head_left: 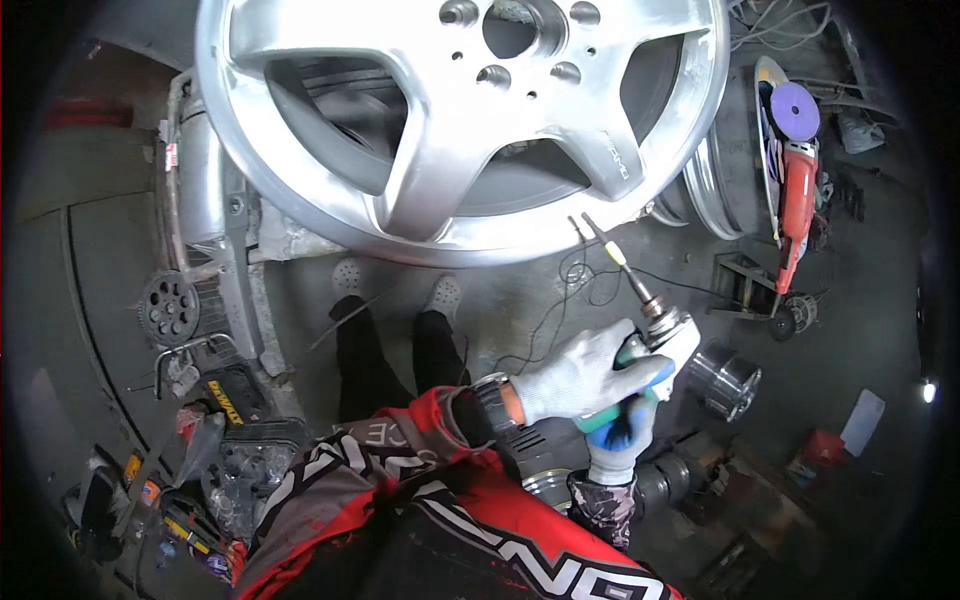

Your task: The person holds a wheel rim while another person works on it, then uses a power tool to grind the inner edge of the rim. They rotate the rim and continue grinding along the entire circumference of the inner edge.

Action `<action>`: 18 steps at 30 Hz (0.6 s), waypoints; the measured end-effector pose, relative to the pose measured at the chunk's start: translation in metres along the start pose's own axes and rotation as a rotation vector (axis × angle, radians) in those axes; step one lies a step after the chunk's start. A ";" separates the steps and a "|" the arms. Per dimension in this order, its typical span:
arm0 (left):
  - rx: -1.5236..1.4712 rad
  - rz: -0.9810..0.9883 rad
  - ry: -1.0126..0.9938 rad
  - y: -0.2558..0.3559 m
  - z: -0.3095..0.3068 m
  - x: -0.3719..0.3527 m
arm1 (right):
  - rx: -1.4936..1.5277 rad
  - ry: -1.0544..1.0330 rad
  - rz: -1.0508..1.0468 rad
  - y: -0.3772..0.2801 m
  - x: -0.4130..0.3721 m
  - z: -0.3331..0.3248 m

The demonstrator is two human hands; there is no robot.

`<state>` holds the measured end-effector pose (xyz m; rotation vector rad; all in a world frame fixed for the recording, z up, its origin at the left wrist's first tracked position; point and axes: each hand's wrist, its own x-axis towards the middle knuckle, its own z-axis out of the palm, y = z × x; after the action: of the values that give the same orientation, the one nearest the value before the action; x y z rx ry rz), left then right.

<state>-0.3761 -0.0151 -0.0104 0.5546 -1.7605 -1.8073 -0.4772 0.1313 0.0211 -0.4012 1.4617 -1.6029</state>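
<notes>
Your left hand (575,378) has its fingers curled around the power tool (652,307), near its metal collar; your right hand (622,442) wraps the green body on the near side, its fingers bent around it too. The tool's thin shaft angles far and left, its tip at the near rim of the alloy wheel (450,150) in the far middle; you cannot tell whether they touch. At near left lies a clear plastic bag (250,475), its contents too jumbled to make out.
</notes>
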 end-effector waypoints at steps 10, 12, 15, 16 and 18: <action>-0.829 -0.575 0.160 0.012 -0.005 -0.094 | -0.525 0.043 0.004 -0.022 -0.014 0.057; -0.965 -0.772 0.193 -0.005 0.015 -0.114 | -0.553 0.036 0.030 -0.033 -0.018 0.056; -0.078 -0.186 0.147 -0.039 0.026 -0.124 | -0.505 -0.269 -0.163 -0.050 -0.022 0.061; -0.082 -0.182 0.143 -0.019 0.018 -0.115 | -0.510 -0.264 -0.166 -0.046 -0.019 0.057; 0.260 0.147 0.300 0.006 0.013 -0.104 | -0.756 -0.539 -0.217 -0.034 -0.013 0.044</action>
<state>-0.3045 0.0623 -0.0128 0.7364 -1.7833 -1.3275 -0.4513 0.1105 0.0669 -1.3441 1.5679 -0.9143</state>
